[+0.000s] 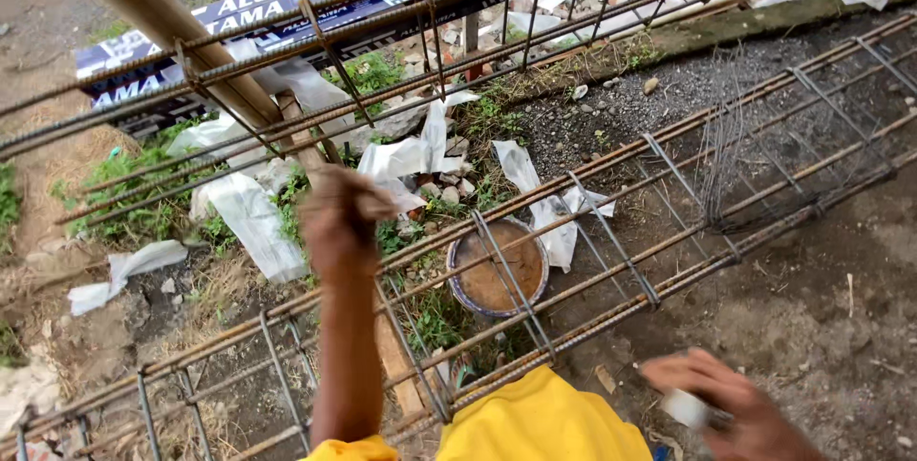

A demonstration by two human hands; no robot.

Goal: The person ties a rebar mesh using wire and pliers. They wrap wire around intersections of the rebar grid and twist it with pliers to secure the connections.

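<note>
Left hand (336,217) raised ahead of the body, curled closed, at a long bar of the rebar cage (611,232); hard to tell whether gripping the bar or just pressed to it. Cage lying under and to both sides of that hand, long axis running from low on its left up and away to its right. Right hand (735,404) low and near the body, well to the right, blurred, closed around a small white object (686,407). Left hand clearly the nearer to the bars.

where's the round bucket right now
In the head view the round bucket sits on the ground just right of centre, under the lower rebar cage, right of the left hand.
</note>
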